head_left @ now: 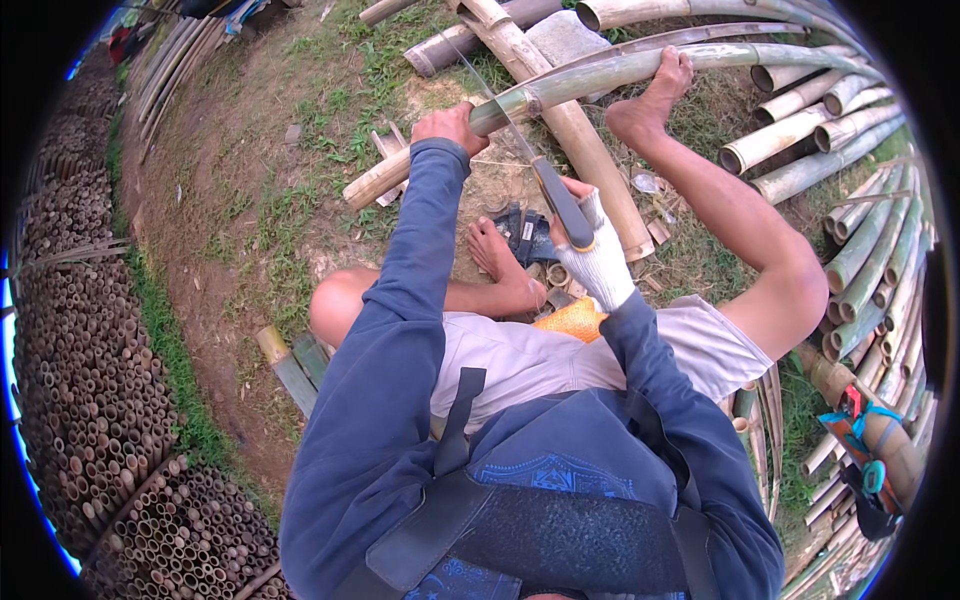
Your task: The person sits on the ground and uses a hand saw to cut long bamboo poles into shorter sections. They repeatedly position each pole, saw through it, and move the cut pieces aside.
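A long green bamboo pole (610, 72) runs across the upper middle, resting over a thicker tan bamboo piece (590, 160). My left hand (450, 128), bare, is closed around the pole near its cut left end. In a white glove, my right hand (596, 255) grips a handsaw by its dark handle with an orange edge (562, 205). The narrow saw blade (508, 118) slants up and left, crossing the pole just right of my left hand. Whether its teeth are in a cut is too small to tell. My bare foot (650, 100) presses on the pole farther right.
Cut bamboo poles (790, 130) lie stacked at the upper right, with more bundles (880, 265) below them. Many short bamboo tubes (90, 390) are piled along the left. A grey stone (566, 42) sits behind the pole; an orange mesh sack (572, 320) lies between my legs.
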Action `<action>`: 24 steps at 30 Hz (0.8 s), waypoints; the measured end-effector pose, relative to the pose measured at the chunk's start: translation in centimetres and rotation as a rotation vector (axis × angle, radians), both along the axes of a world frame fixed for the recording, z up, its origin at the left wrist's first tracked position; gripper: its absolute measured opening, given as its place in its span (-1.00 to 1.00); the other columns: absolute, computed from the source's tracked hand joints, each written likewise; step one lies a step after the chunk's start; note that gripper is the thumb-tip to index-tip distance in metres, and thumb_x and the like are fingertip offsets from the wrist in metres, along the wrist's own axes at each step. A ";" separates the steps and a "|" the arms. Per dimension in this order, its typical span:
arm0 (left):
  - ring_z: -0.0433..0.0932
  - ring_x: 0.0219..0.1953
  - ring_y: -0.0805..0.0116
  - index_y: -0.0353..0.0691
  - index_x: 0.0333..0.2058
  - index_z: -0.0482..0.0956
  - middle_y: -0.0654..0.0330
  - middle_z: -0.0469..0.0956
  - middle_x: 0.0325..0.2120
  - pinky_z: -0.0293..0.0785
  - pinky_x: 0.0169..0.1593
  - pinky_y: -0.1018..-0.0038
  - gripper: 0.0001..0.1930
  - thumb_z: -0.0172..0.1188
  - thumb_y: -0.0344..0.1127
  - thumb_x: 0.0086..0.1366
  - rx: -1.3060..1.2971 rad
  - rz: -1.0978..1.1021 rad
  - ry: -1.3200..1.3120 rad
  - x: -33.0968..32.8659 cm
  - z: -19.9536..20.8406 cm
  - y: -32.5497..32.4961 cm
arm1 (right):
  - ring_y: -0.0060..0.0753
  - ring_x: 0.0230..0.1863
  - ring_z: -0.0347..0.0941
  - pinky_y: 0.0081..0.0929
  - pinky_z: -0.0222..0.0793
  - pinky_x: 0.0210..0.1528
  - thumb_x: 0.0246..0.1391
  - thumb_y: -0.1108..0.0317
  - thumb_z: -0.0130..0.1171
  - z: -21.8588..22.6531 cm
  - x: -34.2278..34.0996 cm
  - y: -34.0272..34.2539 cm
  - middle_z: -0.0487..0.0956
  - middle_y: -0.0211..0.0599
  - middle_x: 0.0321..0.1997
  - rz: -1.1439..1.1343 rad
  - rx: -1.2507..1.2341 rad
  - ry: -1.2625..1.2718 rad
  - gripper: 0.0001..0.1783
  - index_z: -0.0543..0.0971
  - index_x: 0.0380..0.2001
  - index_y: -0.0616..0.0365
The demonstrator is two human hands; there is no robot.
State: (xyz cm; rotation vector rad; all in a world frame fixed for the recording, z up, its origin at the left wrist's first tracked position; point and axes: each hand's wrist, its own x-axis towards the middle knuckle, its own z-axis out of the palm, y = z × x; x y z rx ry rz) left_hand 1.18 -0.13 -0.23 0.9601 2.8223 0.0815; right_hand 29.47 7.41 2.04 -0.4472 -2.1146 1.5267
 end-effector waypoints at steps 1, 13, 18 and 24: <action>0.77 -0.05 0.03 0.20 0.15 0.66 0.06 0.78 -0.12 0.67 0.09 0.14 -0.38 0.47 0.19 0.10 -0.008 0.003 -0.017 0.3 0.1 0.1 | -0.31 0.02 0.59 -0.41 0.48 0.15 0.15 0.58 0.27 -0.1 -3.1 1.0 0.62 -0.13 0.08 0.046 -0.045 0.052 -0.41 0.44 0.27 0.20; 0.77 -0.09 0.00 0.21 0.10 0.66 0.04 0.78 -0.18 0.69 0.04 0.12 -0.43 0.45 0.15 0.10 0.008 0.006 -0.029 -0.7 0.0 -0.3 | -0.40 -0.06 0.52 -0.43 0.48 0.08 0.18 0.55 0.12 5.0 17.9 -3.9 0.50 -0.10 0.14 0.030 0.015 -0.264 -0.33 0.30 0.37 0.34; 0.78 -0.11 0.00 0.21 0.12 0.66 0.03 0.78 -0.19 0.70 0.03 0.12 -0.43 0.45 0.13 0.10 0.018 0.030 -0.022 -0.4 0.6 -0.1 | -0.35 0.21 0.51 -0.42 0.39 0.28 0.24 0.55 0.21 -1.8 -3.7 1.3 0.56 -0.12 0.20 0.083 -0.041 0.065 -0.43 0.39 0.30 0.26; 0.78 -0.12 0.01 0.11 0.03 0.68 0.04 0.78 -0.22 0.70 0.03 0.11 -0.50 0.44 0.11 0.13 0.031 -0.011 0.007 -0.5 0.9 -0.1 | -0.30 0.21 0.50 -0.40 0.40 0.29 0.19 0.56 0.17 -1.4 4.3 -0.1 0.51 -0.09 0.25 0.064 0.175 -0.084 -0.35 0.35 0.36 0.30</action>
